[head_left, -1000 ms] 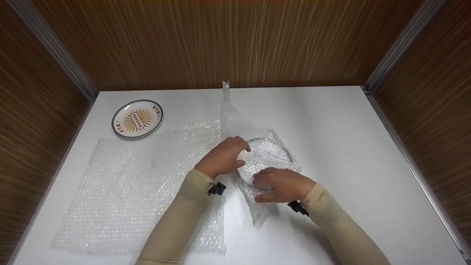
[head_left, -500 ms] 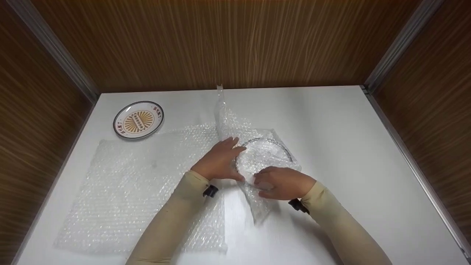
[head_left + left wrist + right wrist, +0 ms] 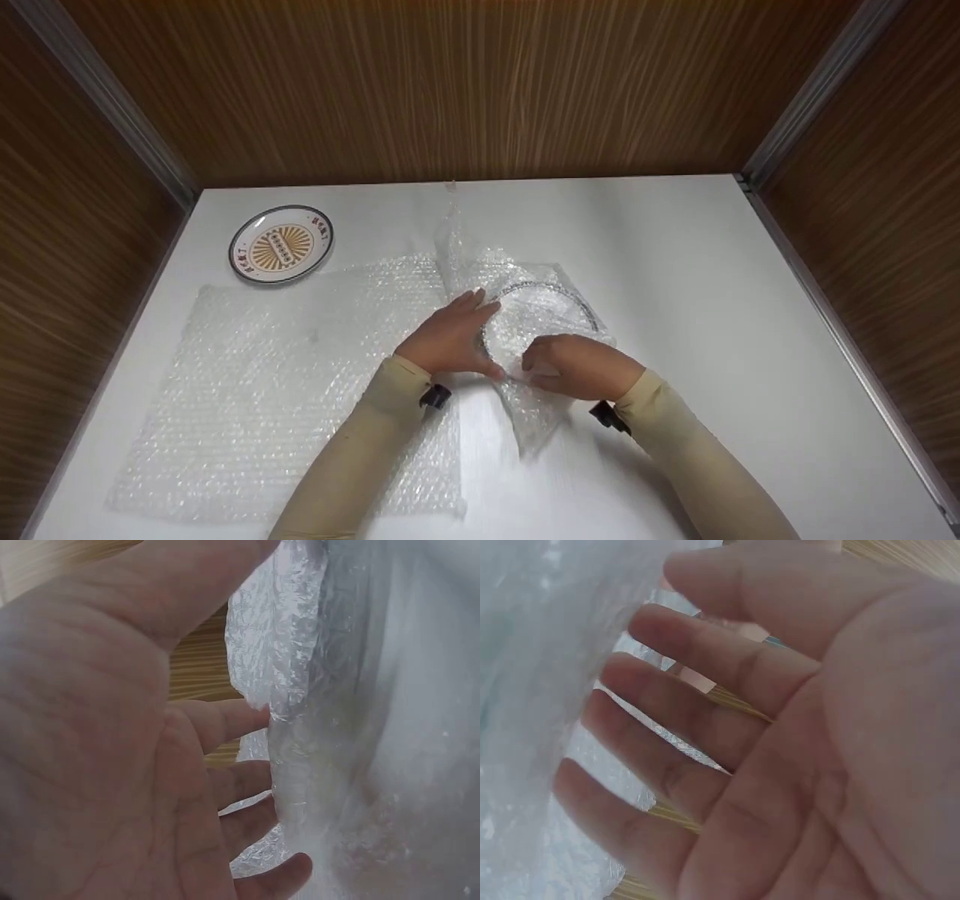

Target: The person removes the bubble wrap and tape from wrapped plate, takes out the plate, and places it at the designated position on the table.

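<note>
A round plate with a dark rim (image 3: 579,301) shows through the bubble wrap (image 3: 529,427) folded over it, right of the table's middle. My left hand (image 3: 452,336) lies against its left edge, thumb and fingers spread. In the left wrist view, the fingertips touch the wrapped edge (image 3: 289,690). At the near right side, my right hand (image 3: 581,367) has bent fingers and appears to pinch a fold of the wrap between thumb and index finger. In the right wrist view, the fingertips lie along the wrap (image 3: 525,712); their far sides are hidden.
A large flat sheet of bubble wrap (image 3: 262,405) covers the table's left side. A second plate (image 3: 281,244), white with a dark rim and sunburst print, stands at the back left. A strip of wrap (image 3: 452,232) rises behind my left hand. Wood-grain walls (image 3: 480,90) enclose the table (image 3: 720,337).
My left hand's thumb has spread down along the plate's near-left edge. My right hand has shifted slightly away from me, its fingers more bent. The upright strip of wrap has sagged lower.
</note>
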The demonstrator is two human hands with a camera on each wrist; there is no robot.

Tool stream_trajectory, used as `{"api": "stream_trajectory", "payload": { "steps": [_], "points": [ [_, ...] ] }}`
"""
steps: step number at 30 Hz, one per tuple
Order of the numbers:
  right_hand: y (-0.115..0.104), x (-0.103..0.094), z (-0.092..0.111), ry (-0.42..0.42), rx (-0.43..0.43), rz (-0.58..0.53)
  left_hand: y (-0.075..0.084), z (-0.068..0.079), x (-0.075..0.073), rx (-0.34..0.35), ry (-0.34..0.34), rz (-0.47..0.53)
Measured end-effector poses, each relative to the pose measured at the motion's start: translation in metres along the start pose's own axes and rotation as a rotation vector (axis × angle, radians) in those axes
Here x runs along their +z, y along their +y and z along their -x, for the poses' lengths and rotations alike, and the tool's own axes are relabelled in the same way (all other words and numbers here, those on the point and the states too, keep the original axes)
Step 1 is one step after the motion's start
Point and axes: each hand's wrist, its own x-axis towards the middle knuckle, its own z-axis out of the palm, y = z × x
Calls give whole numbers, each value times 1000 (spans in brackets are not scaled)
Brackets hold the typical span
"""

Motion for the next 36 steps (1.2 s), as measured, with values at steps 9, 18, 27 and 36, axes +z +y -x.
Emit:
{"api": "stream_trajectory", "payload": {
  "steps": [9, 18, 27, 36],
  "points": [
    [-1, -1, 4, 178, 309, 177, 4, 3, -1, -5, -28, -12],
    [-2, 5, 0, 186, 347, 206, 11, 3, 0, -28, -30, -28],
    [-10, 6, -2, 133, 417, 189, 15, 2, 1, -27, -10, -48],
    [-20, 13, -3, 99, 408, 236, 21, 3, 2, -66, -21, -28]
  ]
}}
